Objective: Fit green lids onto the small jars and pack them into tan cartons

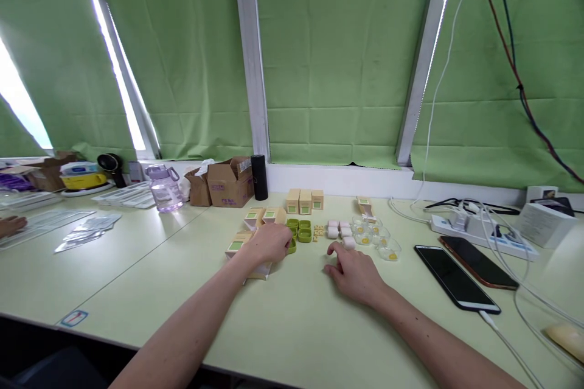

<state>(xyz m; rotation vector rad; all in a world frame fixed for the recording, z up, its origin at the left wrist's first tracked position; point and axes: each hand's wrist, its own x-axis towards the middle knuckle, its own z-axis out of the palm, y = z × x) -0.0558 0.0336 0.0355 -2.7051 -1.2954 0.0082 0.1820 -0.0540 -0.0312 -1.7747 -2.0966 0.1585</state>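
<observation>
My left hand [271,243] is closed, its fingertips partly hidden, on a small green tray [292,248] that shows at its right side. Several like green trays [305,234] stand just beyond it. My right hand [356,272] rests over the table with thumb and index finger apart and nothing between them. Its index finger is close to the nearest pale pink cylinder [349,243]; others stand behind. Tiny yellow pieces [316,234] lie between trays and cylinders. Clear domed cups [389,249] with yellow centres sit right of them. Open cardboard boxes [237,244] lie around my left hand.
Closed small boxes [305,201] stand at the back. Two phones [456,278] and a power strip [483,235] with cables lie right. Left are a purple water bottle [165,189], a carton [230,183], plastic bags [89,231] and another person's hand [11,226].
</observation>
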